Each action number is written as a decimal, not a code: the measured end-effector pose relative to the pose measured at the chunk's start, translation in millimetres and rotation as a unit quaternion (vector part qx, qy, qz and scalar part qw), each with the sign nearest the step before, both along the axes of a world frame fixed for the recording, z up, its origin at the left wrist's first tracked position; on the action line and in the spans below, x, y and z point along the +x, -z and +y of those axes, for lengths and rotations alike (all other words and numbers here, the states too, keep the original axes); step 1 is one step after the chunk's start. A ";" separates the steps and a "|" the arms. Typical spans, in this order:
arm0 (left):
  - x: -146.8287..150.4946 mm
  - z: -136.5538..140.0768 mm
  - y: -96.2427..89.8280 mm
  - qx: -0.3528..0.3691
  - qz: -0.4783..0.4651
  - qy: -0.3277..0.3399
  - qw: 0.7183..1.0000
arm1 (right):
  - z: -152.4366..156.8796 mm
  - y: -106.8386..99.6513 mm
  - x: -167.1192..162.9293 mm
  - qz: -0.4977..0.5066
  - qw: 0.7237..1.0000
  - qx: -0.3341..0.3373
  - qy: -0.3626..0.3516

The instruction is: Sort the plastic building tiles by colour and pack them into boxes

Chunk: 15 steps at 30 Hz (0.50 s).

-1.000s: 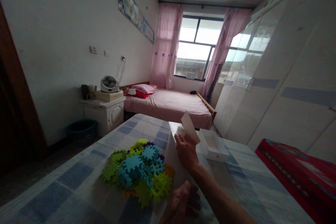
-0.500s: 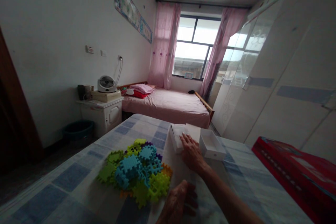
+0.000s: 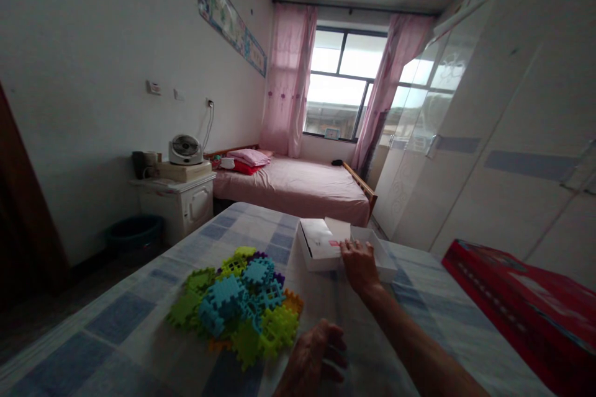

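Note:
My right hand (image 3: pixel 359 265) reaches over the right edge of a shallow white box (image 3: pixel 317 247), fingers bent and slightly apart, fingertips at that edge. Whether they grip it I cannot tell. White contents with a small red mark fill this box. Partly behind my hand stands a second white box part (image 3: pixel 382 257), open at the top. Nearer to me, my left hand (image 3: pixel 316 353) is low over the table with loosely curled, parted fingers and nothing visible in it. To its left lies a pile of toothed plastic building pieces (image 3: pixel 242 304) in blue, green, orange and purple.
A blue-and-white checked cloth (image 3: pixel 125 316) covers the table. At the right stands a large red box (image 3: pixel 521 304). Beyond the table are a pink-covered bed (image 3: pixel 302 189), a white bedside cabinet (image 3: pixel 198 205) with a fan (image 3: pixel 185 149), and a wardrobe (image 3: pixel 465 192).
My right hand has slid right, from lying flat on the white box's contents to its right edge, uncovering the red mark. My left hand has barely moved; the view has shifted slightly.

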<state>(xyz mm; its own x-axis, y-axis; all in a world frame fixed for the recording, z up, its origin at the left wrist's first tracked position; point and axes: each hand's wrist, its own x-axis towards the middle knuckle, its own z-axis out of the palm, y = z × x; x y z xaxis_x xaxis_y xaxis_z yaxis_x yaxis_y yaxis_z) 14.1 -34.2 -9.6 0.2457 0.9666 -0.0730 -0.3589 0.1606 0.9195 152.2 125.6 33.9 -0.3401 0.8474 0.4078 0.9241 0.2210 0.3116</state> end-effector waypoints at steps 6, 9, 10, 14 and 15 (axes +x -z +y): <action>0.3 1.5 2.1 0.001 0.018 -0.003 1.000 | 2.6 -7.9 13.3 -0.009 0.999 0.022 -0.034; 0.4 2.3 2.9 -0.005 0.023 -0.001 1.000 | 5.6 -7.4 17.4 -0.008 0.997 0.035 -0.069; 0.3 2.5 3.6 -0.002 0.023 0.000 1.000 | 6.9 -7.3 17.9 -0.002 0.996 0.038 -0.078; -0.3 3.7 8.0 0.004 0.032 0.006 0.999 | 12.1 -11.2 18.4 0.026 0.995 0.051 -0.084; -0.2 4.3 9.2 0.004 0.032 0.008 0.999 | 13.0 -13.2 18.5 0.029 0.995 0.055 -0.083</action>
